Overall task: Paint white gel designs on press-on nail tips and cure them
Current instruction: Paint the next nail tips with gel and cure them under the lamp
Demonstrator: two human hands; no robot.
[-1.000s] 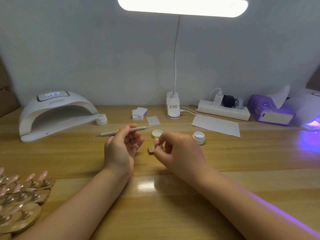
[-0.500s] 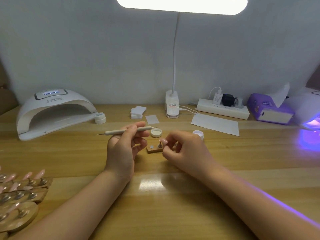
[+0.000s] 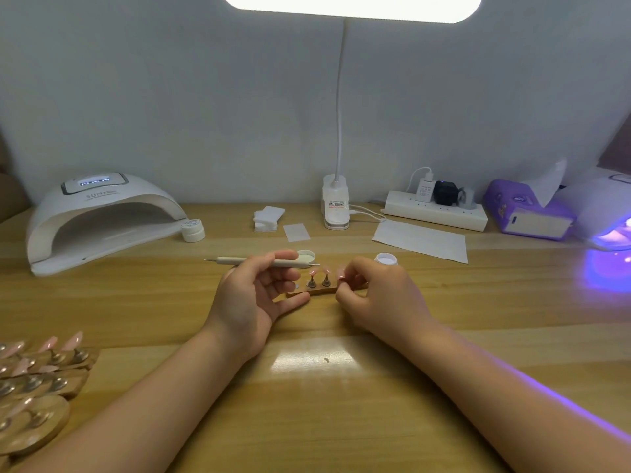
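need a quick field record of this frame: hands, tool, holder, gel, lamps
left hand: holds dotting pen, level
right hand: pinches nail tip at holder
holder: wooden strip between hands, two tips standing
gel jar: open, behind right hand
lid: behind pen
white lamp: far left
right lamp: glowing violet
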